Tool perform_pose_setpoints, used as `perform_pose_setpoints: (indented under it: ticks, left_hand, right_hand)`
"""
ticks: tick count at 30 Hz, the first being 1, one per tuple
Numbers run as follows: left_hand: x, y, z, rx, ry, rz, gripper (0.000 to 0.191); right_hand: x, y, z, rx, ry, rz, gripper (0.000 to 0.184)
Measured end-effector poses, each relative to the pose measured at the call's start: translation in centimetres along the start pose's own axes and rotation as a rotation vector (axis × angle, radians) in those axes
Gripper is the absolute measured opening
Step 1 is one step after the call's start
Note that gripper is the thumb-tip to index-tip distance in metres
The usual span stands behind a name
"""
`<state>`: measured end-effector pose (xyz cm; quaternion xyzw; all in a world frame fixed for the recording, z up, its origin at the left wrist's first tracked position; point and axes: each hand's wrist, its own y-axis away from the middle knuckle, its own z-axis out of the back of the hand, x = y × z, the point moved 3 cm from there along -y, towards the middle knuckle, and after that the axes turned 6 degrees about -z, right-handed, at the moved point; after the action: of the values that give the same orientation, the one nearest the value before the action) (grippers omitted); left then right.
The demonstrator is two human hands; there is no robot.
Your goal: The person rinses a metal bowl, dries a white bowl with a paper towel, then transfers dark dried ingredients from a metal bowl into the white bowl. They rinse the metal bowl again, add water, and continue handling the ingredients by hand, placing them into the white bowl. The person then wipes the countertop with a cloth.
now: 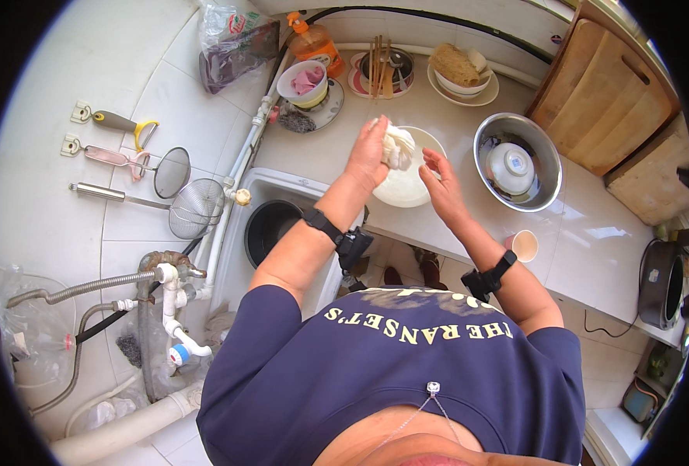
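Observation:
My left hand [370,150] grips a bunched white cloth [398,147] above a pale bowl [405,189] on the counter. Over that bowl's right rim, my right hand [444,185] hovers with its fingers apart and nothing in them. To the right stands a stainless steel basin [545,189] with a white bowl [510,169] turned upside down inside it. A small pinkish cup [523,246] is at the counter's front edge, beside my right forearm.
A white sink [236,279] holding a dark bucket [271,227] lies left. Behind are an orange pump bottle [316,43], a bowl with a pink cloth [306,81], chopsticks [378,64] and a loofah [454,64]. Wooden cutting boards [603,96] lean at the right. Strainers [197,207] hang on the wall.

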<state>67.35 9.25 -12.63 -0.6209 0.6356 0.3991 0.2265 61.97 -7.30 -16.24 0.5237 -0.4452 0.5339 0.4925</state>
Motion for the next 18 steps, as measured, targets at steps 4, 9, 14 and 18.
perform_pose_setpoints:
  ticks: [4, 9, 14, 18]
  left_hand:
    - [-6.0, -4.0, 1.7, 0.002, -0.094, -0.298, 0.021]
    - [-17.1, -10.9, 4.9, -0.109, -1.465, -1.350, 0.020]
    - [-16.8, -20.2, 12.3, -0.268, -1.986, -1.093, 0.049]
    - [-14.7, -24.2, 15.8, 0.051, -1.685, -0.451, 0.059]
  right_hand:
    - [0.6, 1.6, 0.9, 0.059, 0.005, -0.043, 0.036]
    - [1.0, 3.6, 1.8, 0.070, -0.034, -0.102, 0.037]
    - [2.1, 4.5, 3.4, 0.052, 0.083, -0.032, 0.037]
    - [3.5, 3.8, 6.9, -0.024, 0.265, 0.042, 0.038]
